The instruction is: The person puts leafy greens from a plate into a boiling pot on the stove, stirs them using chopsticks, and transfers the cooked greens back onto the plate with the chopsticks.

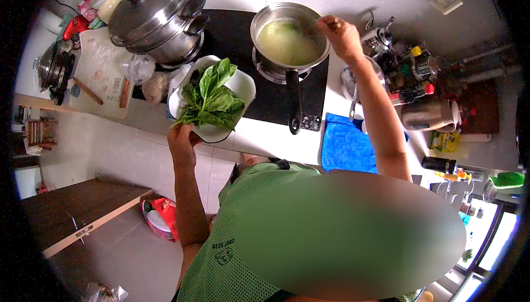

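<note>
My left hand (pixel 184 143) grips the near left edge of a white dish (pixel 245 89) with a dark rim, close to the stems of the green leaves. A heap of leafy greens (pixel 215 95) fills the dish, which is tilted above the counter edge. My right hand (pixel 339 34) is at the right rim of a steel saucepan (pixel 256 29), fingers pinched together; anything between them is hidden. Steam blurs the pale yellow-green liquid (pixel 284 40) in the pan. The black pan handle (pixel 294 100) points toward me.
The saucepan stands on a black cooktop (pixel 232 29), with a large lidded steel pot (pixel 157 20) at left. A blue cloth (pixel 348 145) lies on the right, near a steel ladle (pixel 354 103) and several bottles. A chopping board (pixel 99 76) lies far left.
</note>
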Available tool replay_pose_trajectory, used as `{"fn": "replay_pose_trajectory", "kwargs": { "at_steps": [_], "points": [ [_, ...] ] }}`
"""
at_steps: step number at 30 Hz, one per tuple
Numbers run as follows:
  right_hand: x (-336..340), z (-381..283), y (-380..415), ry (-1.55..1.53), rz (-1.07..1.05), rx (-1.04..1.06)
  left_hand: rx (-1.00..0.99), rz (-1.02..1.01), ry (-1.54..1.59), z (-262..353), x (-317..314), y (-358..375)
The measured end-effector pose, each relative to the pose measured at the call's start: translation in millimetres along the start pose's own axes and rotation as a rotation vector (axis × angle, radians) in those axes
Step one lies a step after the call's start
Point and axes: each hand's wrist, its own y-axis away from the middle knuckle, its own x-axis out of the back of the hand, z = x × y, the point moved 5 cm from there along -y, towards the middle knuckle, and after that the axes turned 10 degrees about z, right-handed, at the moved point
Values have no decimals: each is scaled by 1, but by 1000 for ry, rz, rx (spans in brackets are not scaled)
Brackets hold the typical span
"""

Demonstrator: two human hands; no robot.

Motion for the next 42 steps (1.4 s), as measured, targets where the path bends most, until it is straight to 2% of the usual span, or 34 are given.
{"fn": "replay_pose_trajectory", "kwargs": {
  "at_steps": [3, 7, 9, 12, 13, 16, 17, 19, 20, 21, 23, 28, 33, 35, 36, 38, 41, 42],
  "points": [
    [-15, -1, 13, -291, -48, -97, -1, -7, 2, 0, 1, 1],
    [-13, -14, 18, -344, -142, -136, -1, -33, 5, -3, 4, -2],
    [-11, -17, 18, -352, -237, -36, -8, -40, -5, -1, 4, 0],
    [12, -19, 7, -426, -285, -54, -11, -4, 6, 3, 2, 4],
    [33, -38, 1, -264, -244, -14, -6, 3, 4, 4, 2, 5],
    [47, -34, -15, -41, -91, 42, -5, 4, 14, 3, 3, 3],
    [44, -32, -17, -40, -91, 40, -10, 0, 26, 2, 3, 2],
    [29, -21, -19, 253, -178, -52, -1, -6, 18, -2, 5, -1],
    [16, -4, -19, 276, -161, -23, 7, -10, 10, -3, 5, -2],
    [9, -4, -15, 150, -143, -89, 7, -10, 11, -1, 3, -1],
    [4, -16, -15, 169, -21, -13, 4, -6, 28, 5, 0, 3],
    [-29, -22, -21, -18, -9, -157, -15, -34, 25, 0, 5, -2],
    [-25, -48, -21, -9, 12, -80, -8, 8, 39, 2, 6, 1],
    [-16, -61, -17, -205, 114, -93, 1, 41, 30, -1, 11, 0],
    [-19, -63, -17, -206, 113, -93, 1, 42, 29, -2, 13, -1],
    [-29, -61, -13, -337, 93, -161, 7, 25, 14, -4, 14, -3],
    [-63, -16, -9, -256, 29, -225, -3, 18, 49, -4, 13, -1],
    [-51, -23, -1, -404, 59, -344, -5, 17, 50, -2, 12, -1]
  ]
}}
